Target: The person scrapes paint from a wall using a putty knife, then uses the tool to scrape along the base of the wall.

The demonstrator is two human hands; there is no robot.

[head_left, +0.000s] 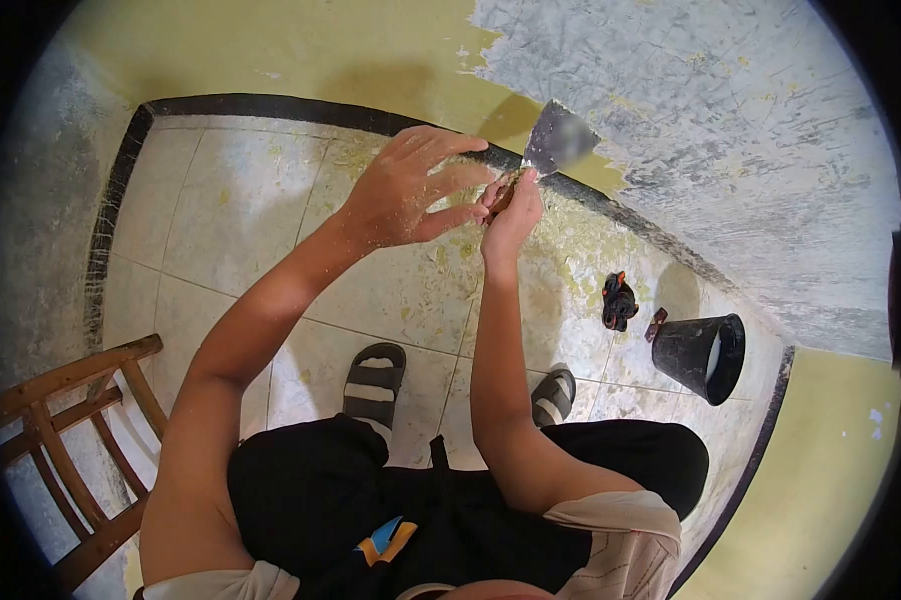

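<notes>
Up near the wall, a flat scraper with a wide grey metal blade (560, 138) and a brown handle (506, 197) is held above the floor. The person's right hand (511, 215) has its fingers wrapped around the handle, and the blade points away from the person. I cannot tell if the blade touches the wall.

The left hand (416, 187) is just beside it, with its fingers spread and a little bent. Its fingertips come close to the right hand, but I cannot tell if they touch it.

Behind the blade, the wall has yellow paint (270, 45) and a big rough patch of bare grey (770, 170). A black strip (270, 106) runs along the bottom of the wall. Lots of little yellow and white flakes (440, 262) are on the pale tile floor (210, 190) under the hands.

Off to the right, a small crumpled black thing with orange bits (619, 302) is on the floor. A black plastic bucket (682, 352) is near it, with something pale inside. A small brown thing (656, 324) is right by the bucket.

The person wears dark grey sandals (375, 384) and black pants (305, 475). A brown wooden chair (60, 440) is at the left side.
</notes>
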